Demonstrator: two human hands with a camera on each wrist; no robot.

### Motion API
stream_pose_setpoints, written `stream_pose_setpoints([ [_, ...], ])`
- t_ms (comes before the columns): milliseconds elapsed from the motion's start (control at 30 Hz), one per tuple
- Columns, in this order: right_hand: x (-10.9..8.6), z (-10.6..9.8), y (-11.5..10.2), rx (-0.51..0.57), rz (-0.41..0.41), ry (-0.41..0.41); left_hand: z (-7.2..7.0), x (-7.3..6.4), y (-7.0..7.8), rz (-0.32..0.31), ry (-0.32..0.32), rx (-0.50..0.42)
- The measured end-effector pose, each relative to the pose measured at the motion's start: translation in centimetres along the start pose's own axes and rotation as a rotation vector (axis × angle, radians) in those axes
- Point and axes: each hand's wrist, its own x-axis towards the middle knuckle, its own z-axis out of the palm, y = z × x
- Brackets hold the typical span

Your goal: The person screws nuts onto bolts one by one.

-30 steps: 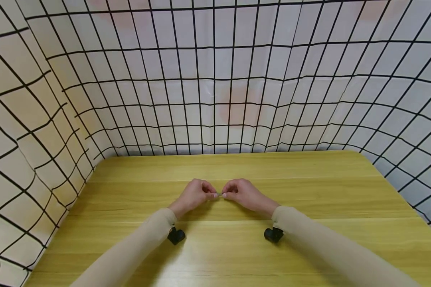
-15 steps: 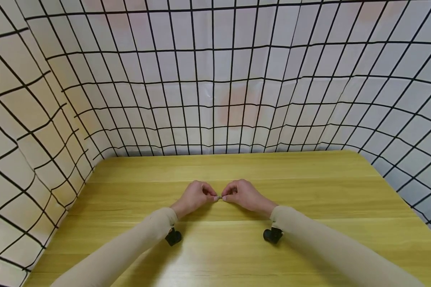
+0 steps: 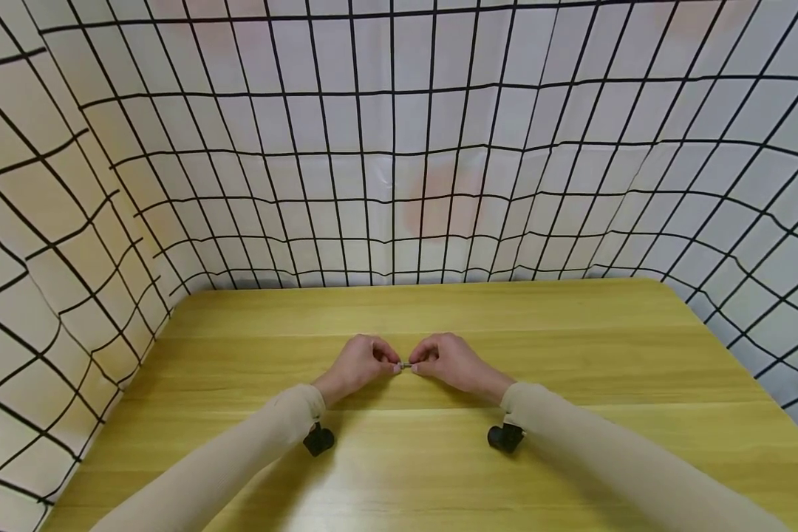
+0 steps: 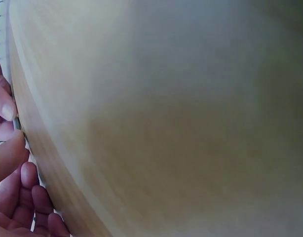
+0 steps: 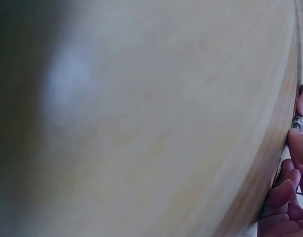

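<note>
Between the two hands, over the middle of the table, sits a tiny silvery metal piece (image 3: 406,365), slim and rod-like in the head view. Its shiny, ridged part (image 5: 298,122) shows at the right edge of the right wrist view. My left hand (image 3: 364,358) pinches one end between thumb and fingertips. The other end is pinched by my right hand (image 3: 454,362) in the same way. Fingertips cover most of the piece, so I cannot tell its exact kind. In the left wrist view the left thumb (image 4: 11,153) lies close to the opposite fingertips.
A wood-grain table (image 3: 399,458) spreads under both arms. White sheeting with a black grid (image 3: 399,170) rises behind its far edge and along the sides. Small black cameras hang below the left cuff (image 3: 319,439) and the right cuff (image 3: 505,437).
Both hands have come slightly nearer to me, and a little more of the metal piece shows between the fingertips. The left forearm has shifted a bit to the left. Both pinches stay.
</note>
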Motion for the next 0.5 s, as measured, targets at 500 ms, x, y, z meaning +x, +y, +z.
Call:
stream_pose_setpoints([
  [500, -2.3, -1.0, -1.0, 0.032, -0.026, 0.075, -1.7, -1.3, 0.3, -0.032, 0.169, -0.056],
])
